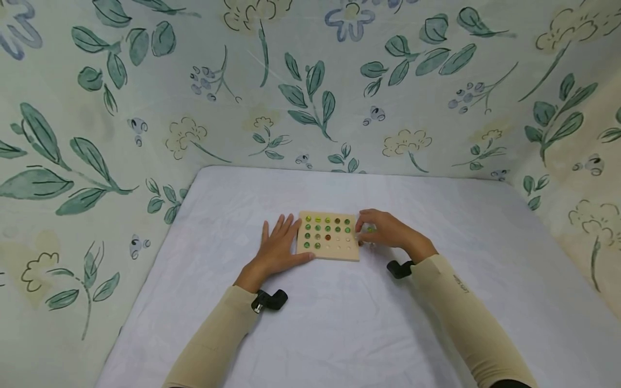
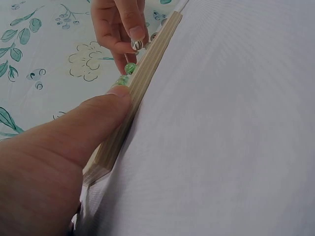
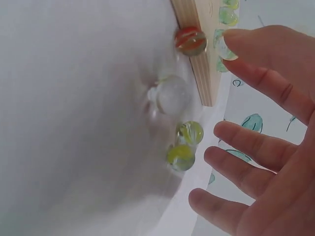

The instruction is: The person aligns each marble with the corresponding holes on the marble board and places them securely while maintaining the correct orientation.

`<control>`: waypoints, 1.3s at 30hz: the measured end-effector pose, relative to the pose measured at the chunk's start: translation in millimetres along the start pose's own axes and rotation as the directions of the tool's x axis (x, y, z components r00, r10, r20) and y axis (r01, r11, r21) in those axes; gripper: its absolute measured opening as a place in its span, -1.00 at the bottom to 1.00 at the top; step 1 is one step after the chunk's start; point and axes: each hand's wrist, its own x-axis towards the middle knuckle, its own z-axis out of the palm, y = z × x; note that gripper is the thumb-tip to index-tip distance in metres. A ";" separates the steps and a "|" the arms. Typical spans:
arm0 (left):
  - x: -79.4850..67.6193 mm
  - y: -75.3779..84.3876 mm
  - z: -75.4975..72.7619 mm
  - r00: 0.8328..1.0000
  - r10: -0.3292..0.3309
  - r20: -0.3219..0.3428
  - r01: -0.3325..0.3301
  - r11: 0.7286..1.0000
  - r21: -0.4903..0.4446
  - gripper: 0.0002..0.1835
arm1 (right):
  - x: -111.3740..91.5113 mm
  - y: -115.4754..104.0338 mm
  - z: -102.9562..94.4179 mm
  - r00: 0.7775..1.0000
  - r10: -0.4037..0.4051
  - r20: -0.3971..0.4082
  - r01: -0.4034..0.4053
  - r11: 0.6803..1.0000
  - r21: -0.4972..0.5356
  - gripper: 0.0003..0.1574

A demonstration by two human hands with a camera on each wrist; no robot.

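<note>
Marble (image 3: 225, 50) pinched between right hand's (image 1: 385, 229) thumb and index; board (image 1: 335, 255) just left of fingertips, left hand (image 1: 278, 252) spread against it; best lower straight, without nudging seated marbles (image 1: 328, 228)

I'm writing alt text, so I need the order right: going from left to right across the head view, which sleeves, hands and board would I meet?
Left sleeve → left hand → wooden board → right hand → right sleeve
</note>
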 end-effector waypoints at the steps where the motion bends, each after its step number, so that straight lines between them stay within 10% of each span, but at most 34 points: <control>1: 0.0 -0.2 0.4 1.000 0.000 0.000 0.000 1.000 0.001 0.14 | 0.5 -0.6 0.4 1.000 -0.006 0.002 0.006 1.000 0.002 -0.91; 39: 0.7 -1.0 -1.3 1.000 -0.009 0.028 0.009 1.000 0.022 0.13 | 24.4 -28.5 14.6 0.995 -0.081 0.062 0.077 0.995 0.056 -0.95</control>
